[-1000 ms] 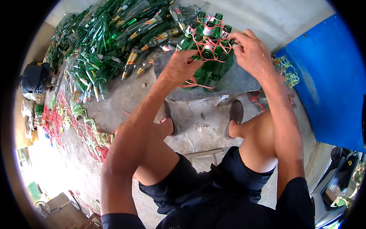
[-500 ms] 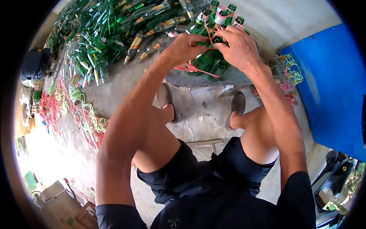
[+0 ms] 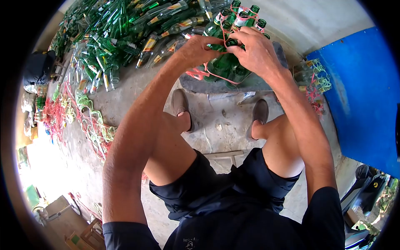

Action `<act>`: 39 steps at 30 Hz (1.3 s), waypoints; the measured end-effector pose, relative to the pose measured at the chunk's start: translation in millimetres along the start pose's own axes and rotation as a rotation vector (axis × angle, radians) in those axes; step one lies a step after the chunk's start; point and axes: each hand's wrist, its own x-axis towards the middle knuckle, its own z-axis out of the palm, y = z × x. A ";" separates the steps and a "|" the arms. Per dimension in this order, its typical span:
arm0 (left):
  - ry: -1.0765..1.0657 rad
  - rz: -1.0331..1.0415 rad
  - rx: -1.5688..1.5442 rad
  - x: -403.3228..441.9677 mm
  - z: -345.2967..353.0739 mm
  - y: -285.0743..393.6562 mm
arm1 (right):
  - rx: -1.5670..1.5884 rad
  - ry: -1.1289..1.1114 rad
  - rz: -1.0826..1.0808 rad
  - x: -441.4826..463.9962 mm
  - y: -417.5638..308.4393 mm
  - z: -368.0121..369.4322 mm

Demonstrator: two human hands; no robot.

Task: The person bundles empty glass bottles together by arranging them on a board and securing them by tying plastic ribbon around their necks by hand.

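Several green glass bottles stand upright in a tight bunch on a low grey slab. Pink plastic string loops round their necks, and a loose length of it trails at the near left side. My left hand is closed at the left of a front bottle's neck, its thumb and fingertips pinching the string. Across that same neck, my right hand is bent with thumb and forefinger closed on the string, partly hiding the bottles behind. The exact fingertip contact is hard to see.
A large heap of green and clear bottles lies at the back left. Tangled red and green string is strewn over the floor at left. To the right stand a blue panel and more string. A small wooden stool shows below me.
Both hands have shifted slightly left at the front bottle's neck. The string there has moved with them, and the near-left loose string now sits a little differently.
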 end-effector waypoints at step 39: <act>-0.002 0.157 -0.084 -3.4 -28.3 -48.1 | -0.118 0.062 -0.304 74.3 -1.0 52.2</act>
